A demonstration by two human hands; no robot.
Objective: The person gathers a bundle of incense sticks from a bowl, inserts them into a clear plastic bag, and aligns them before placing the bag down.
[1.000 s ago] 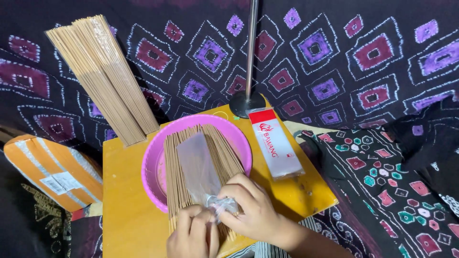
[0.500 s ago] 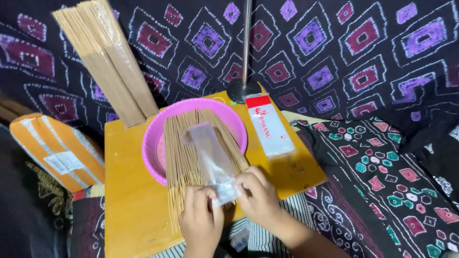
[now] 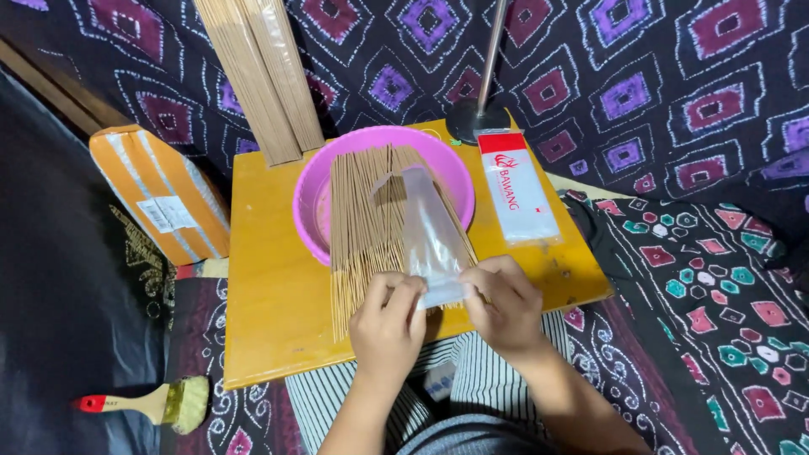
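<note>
Clear plastic sleeve [image 3: 430,240] over incense sticks [image 3: 362,219], near end pinched in both hands' grip, left hand [image 3: 389,324], right hand [image 3: 503,305]

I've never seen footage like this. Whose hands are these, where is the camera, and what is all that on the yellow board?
There is no machine: a person works bare-handed, and the one camera sits on their head, looking down. The left hand and right hand together pinch the near end of a clear plastic sleeve. It lies over a bundle of thin brown sticks resting across a round pink plastic basin. All this sits on a yellow wooden board. Beside the basin lies a flat white packet with a red end. A second bundle of brown sticks leans upright behind. A red-handled paintbrush lies lower left.
</note>
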